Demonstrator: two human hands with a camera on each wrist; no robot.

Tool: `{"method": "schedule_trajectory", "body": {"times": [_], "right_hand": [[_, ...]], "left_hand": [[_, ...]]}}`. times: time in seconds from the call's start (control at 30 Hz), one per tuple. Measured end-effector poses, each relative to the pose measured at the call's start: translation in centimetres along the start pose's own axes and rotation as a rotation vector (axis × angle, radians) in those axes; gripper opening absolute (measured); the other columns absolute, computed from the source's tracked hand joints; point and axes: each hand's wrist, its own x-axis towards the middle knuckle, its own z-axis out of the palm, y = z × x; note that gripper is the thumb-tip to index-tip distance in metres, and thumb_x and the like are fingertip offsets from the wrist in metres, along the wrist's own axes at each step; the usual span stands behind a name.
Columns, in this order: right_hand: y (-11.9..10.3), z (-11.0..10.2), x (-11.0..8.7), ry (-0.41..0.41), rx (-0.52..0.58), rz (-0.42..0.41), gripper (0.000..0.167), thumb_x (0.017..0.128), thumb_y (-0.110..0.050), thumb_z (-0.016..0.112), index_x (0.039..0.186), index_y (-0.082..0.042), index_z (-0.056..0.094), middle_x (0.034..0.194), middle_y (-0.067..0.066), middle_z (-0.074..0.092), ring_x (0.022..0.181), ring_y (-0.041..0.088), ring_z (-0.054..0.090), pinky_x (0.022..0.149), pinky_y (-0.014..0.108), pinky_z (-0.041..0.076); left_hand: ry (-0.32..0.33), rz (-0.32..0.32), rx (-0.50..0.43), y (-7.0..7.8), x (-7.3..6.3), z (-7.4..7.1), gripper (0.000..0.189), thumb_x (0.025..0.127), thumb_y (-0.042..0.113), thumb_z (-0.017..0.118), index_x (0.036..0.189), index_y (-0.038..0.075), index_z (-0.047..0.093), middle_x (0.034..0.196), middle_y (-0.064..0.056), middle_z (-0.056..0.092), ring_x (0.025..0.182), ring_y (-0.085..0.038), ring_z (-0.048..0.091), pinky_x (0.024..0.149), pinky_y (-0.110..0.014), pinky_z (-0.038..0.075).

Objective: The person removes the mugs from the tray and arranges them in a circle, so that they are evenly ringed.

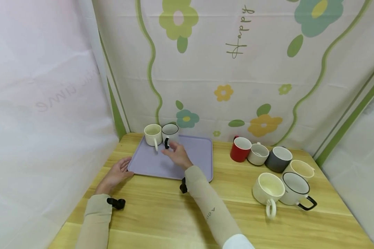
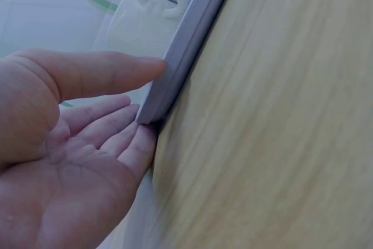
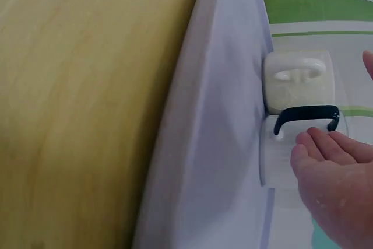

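Observation:
A lilac tray [image 1: 194, 154] lies on the table, with a cream mug [image 1: 151, 139] and a white mug with black rim and handle [image 1: 173, 133] side by side at its far left. My right hand [image 1: 179, 156] is over the tray, close to the white mug. In the right wrist view, its extended fingers [image 3: 329, 150] are just by the black handle [image 3: 309, 111], the thumb apart; whether they touch the mug I cannot tell. My left hand [image 1: 116, 173] is at the tray's near left corner. Its straight thumb [image 2: 111, 74] touches the tray's edge, the other fingers extended beside the corner.
On the right of the table [image 1: 162, 211] stand a red mug [image 1: 238, 154], a whitish mug [image 1: 258, 155], a dark grey mug [image 1: 277, 162], a pale yellow mug [image 1: 302, 169], another cream mug [image 1: 263, 192] and another black-rimmed white mug [image 1: 291, 197]. Printed curtains [image 1: 205, 69] surround the table.

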Motion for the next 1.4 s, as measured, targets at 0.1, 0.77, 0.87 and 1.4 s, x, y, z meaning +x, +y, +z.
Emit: {"method": "schedule_trajectory", "body": {"times": [0.1,0.77,0.87,1.4], "right_hand": [[0.4,0.2,0.3,-0.004,0.03,-0.012,0.07,0.1,-0.025,0.074,0.158,0.002,0.045,0.161,0.022,0.05,0.152,0.034,0.047,0.131,0.046,0.037],[-1.6,-1.1,-1.2,0.006,-0.042,0.251,0.046,0.105,-0.039,0.065,0.075,-0.005,0.07,0.118,0.003,0.076,0.101,0.017,0.062,0.079,0.031,0.048],[-1.6,-1.1,-1.7,-0.072,0.067,0.301,0.036,0.106,-0.031,0.065,0.102,0.002,0.077,0.097,0.0,0.068,0.084,0.015,0.057,0.086,0.036,0.054],[-2.0,-1.9,-7.8,-0.148,0.265,0.351,0.024,0.104,-0.014,0.065,0.113,0.005,0.077,0.098,0.0,0.072,0.085,0.013,0.061,0.087,0.029,0.057]], "left_hand": [[-0.004,-0.001,0.002,0.0,0.1,0.1,0.082,0.103,-0.005,0.06,0.167,-0.006,0.01,0.174,-0.032,0.012,0.163,-0.049,0.012,0.134,-0.059,0.02],[0.004,0.005,0.008,0.1,-0.2,0.1,0.082,0.102,-0.004,0.061,0.167,-0.006,0.01,0.174,-0.032,0.011,0.163,-0.048,0.011,0.133,-0.058,0.019],[0.0,0.007,0.012,0.1,-0.2,0.0,0.083,0.102,-0.004,0.061,0.167,-0.006,0.01,0.174,-0.032,0.01,0.163,-0.049,0.011,0.133,-0.058,0.019],[0.0,-0.001,0.022,0.0,0.0,0.0,0.083,0.102,-0.005,0.061,0.167,-0.005,0.01,0.174,-0.032,0.01,0.163,-0.048,0.01,0.134,-0.059,0.019]]}}
